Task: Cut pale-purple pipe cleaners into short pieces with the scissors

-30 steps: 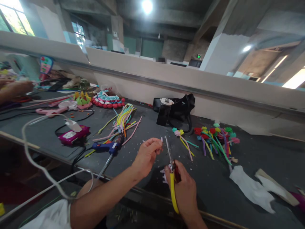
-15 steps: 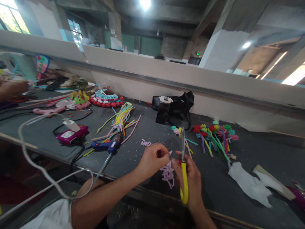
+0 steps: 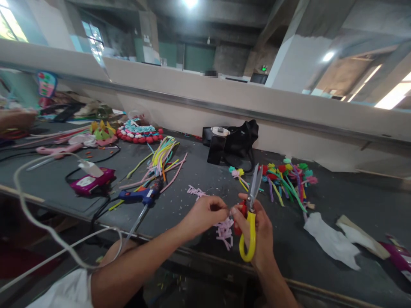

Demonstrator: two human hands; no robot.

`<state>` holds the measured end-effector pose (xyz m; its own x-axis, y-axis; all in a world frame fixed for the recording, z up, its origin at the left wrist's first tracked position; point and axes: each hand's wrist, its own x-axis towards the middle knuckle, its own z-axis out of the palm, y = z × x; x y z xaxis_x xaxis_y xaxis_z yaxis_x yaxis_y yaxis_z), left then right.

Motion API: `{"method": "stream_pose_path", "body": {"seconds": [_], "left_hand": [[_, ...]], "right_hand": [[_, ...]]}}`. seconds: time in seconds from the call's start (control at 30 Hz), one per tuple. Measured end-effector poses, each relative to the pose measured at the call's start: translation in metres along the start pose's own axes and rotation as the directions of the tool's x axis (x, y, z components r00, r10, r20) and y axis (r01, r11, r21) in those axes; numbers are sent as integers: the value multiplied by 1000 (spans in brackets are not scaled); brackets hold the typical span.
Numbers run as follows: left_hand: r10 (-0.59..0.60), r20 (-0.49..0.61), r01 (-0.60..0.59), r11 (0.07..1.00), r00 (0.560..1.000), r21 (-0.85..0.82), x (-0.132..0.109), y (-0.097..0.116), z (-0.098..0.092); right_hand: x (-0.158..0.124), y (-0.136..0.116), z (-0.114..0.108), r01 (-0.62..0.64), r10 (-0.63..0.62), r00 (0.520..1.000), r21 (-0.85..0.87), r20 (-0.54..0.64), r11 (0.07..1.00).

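Note:
My right hand (image 3: 262, 229) holds scissors (image 3: 251, 222) with yellow and red handles. Their blades point up and away from me. My left hand (image 3: 205, 214) is closed in a pinch, its fingertips meeting my right thumb and finger. Whatever lies in the pinch is too small to make out. Just below the fingertips, a heap of short pink fuzzy-stem pieces (image 3: 224, 235) lies on the dark table (image 3: 173, 214). Beyond my left hand is a second small group of pink pieces (image 3: 195, 191).
Long coloured fuzzy stems (image 3: 163, 158) lie left of centre, near a blue glue gun (image 3: 141, 196) and a purple power block (image 3: 91, 182) with cables. A black bag (image 3: 240, 137) stands at the back. Fuzzy flowers (image 3: 289, 175) and white paper (image 3: 330, 239) lie right. Another person's hand (image 3: 16, 119) is far left.
The scissors have tilted, their blades now leaning right and more visible. My fingertips have come together, and the pale tip that showed between them is hidden. The view has shifted slightly.

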<state>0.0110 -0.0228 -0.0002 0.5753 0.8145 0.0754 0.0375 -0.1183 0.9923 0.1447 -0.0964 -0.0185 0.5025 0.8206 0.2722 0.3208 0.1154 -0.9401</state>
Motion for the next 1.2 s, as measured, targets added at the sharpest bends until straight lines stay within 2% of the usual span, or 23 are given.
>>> {"method": "stream_pose_path", "body": {"seconds": [0.03, 0.1, 0.27, 0.33, 0.4, 0.47, 0.57, 0.73, 0.87, 1.03, 1.2], "left_hand": [[-89, 49, 93, 991, 995, -93, 1, 1, -2], [-165, 147, 193, 959, 975, -207, 4, 4, -6], [-189, 229, 255, 917, 955, -306, 4, 4, -8], [-201, 233, 273, 900, 952, -341, 4, 2, -6], [-200, 190, 260, 884, 961, -388, 4, 1, -5], [-175, 101, 202, 869, 979, -452, 6, 1, -5], [-140, -33, 99, 831, 990, -548, 8, 1, -7], [-135, -180, -10, 773, 974, -634, 9, 0, -10], [-100, -236, -84, 745, 967, -662, 9, 0, -10], [-103, -258, -99, 739, 961, -666, 9, -1, -10], [-96, -275, -115, 743, 957, -659, 9, -1, -11]], "right_hand": [[0, 1, 0, 10, -11, 1000, 14, 5, 1000], [1, 1, -1, 15, -15, 1000, 36, 20, 999], [1, -4, -1, -1, -3, 997, 56, 71, 998], [0, -6, -1, 4, -5, 999, 28, 41, 1000], [-1, -6, -1, 22, -22, 1000, -46, -7, 999], [-2, -4, -1, 82, -92, 995, -165, -50, 983], [-8, 4, 2, 191, -210, 977, -347, -19, 918], [-21, 15, 12, 219, -237, 970, -600, 51, 769], [-28, 18, 17, 213, -202, 975, -665, 94, 716], [-28, 18, 17, 219, -197, 974, -692, 112, 688], [-29, 24, 18, 278, -260, 956, -698, 135, 660]]}}
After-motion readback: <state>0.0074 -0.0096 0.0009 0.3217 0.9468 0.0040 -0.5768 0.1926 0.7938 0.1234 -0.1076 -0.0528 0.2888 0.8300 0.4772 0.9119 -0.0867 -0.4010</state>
